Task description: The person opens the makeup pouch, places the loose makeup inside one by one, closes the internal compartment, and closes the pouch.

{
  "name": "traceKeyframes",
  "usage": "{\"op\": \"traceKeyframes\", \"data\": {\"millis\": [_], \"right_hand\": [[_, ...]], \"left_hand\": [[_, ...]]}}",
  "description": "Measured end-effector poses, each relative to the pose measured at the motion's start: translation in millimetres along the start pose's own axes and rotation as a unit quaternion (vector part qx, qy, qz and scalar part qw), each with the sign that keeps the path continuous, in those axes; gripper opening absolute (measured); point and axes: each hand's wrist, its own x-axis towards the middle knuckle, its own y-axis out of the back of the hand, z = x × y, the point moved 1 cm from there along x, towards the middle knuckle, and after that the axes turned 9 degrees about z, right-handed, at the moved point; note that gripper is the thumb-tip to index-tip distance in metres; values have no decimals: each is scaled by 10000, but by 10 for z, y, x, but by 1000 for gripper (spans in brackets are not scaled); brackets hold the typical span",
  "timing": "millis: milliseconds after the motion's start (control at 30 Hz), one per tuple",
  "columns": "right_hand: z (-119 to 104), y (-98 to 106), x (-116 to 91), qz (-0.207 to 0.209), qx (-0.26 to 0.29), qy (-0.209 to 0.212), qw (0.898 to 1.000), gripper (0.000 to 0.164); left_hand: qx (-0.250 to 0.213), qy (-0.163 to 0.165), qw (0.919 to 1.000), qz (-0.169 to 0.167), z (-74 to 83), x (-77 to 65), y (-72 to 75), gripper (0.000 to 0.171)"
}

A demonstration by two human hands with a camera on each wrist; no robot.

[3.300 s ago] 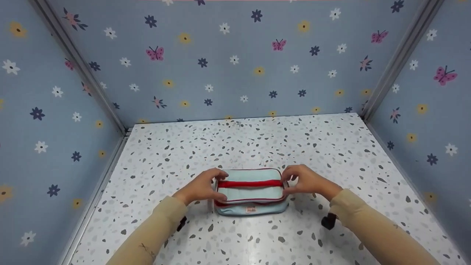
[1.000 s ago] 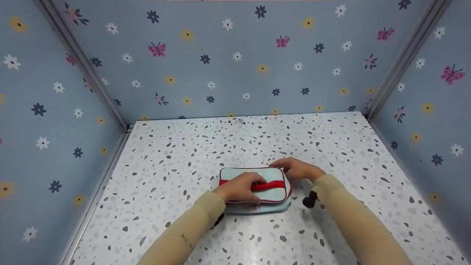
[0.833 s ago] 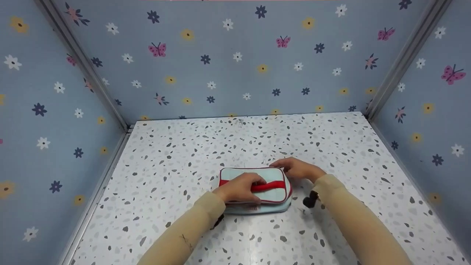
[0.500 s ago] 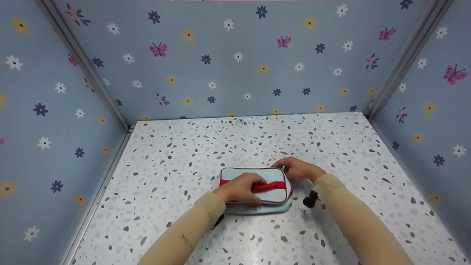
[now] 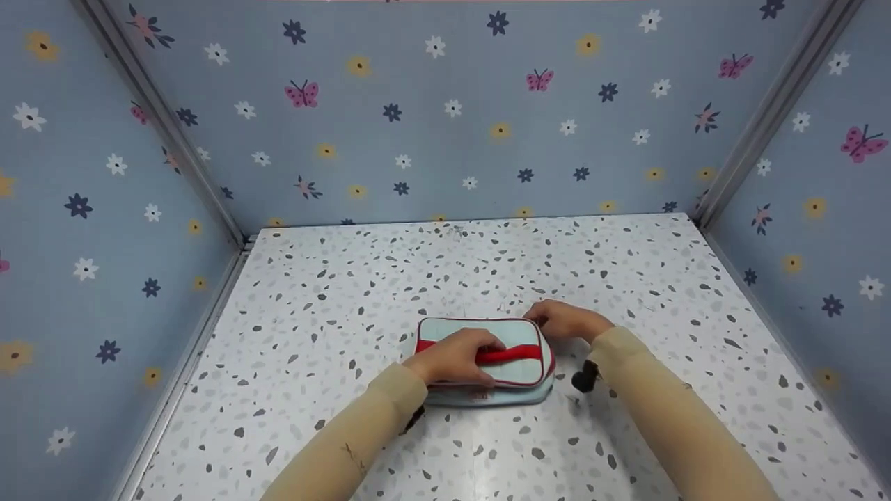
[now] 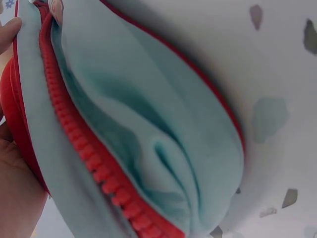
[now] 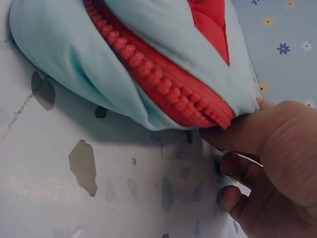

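Note:
A pale blue zip pouch (image 5: 445, 330) with red piping and a chunky red zip (image 7: 143, 69) lies flat on the table. Across its lid runs a red strap handle (image 5: 518, 353). My left hand (image 5: 456, 356) grips the lid at the strap, with the thumb towards the front edge; the left wrist view shows only part of that hand (image 6: 20, 191) beside the strap. At the back right corner, my right hand (image 5: 567, 320) pinches the pouch by the end of the zip. The right wrist view shows its thumb (image 7: 242, 131) there; the forefinger is mostly hidden, and no zip pull can be made out.
The white speckled table (image 5: 334, 278) is enclosed by a blue patterned back wall (image 5: 445, 139) and side walls, with metal posts at the corners. A dark object (image 5: 585, 377) sits at the right wrist.
From gripping the pouch's two ends, my left hand has moved right onto the lid and my right hand to the back right corner. Lately the right fingertips have drawn slightly right and in.

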Motion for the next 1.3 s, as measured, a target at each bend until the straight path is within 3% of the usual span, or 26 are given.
{"op": "traceKeyframes", "data": {"millis": [200,467,667,933,1133,1300], "right_hand": [[1,4,-3,87,-150,81,9998,26],[1,34,-41,512,-152,620,9966,14],[23,63,-60,353,21,316,9989,18],[75,97,-63,-123,286,414,9987,19],[96,94,-50,72,415,430,9982,16],[81,93,-68,394,542,36,9977,18]], "left_hand": [[3,18,10000,-34,-3,2,5,54],[3,0,10000,-41,7,-11,11,59],[308,-54,9995,-87,34,-15,6,67],[331,-29,9994,-12,14,-15,1,63],[343,-81,9993,132,16,-20,-2,55],[214,-63,9995,205,19,-18,11,54]]}}
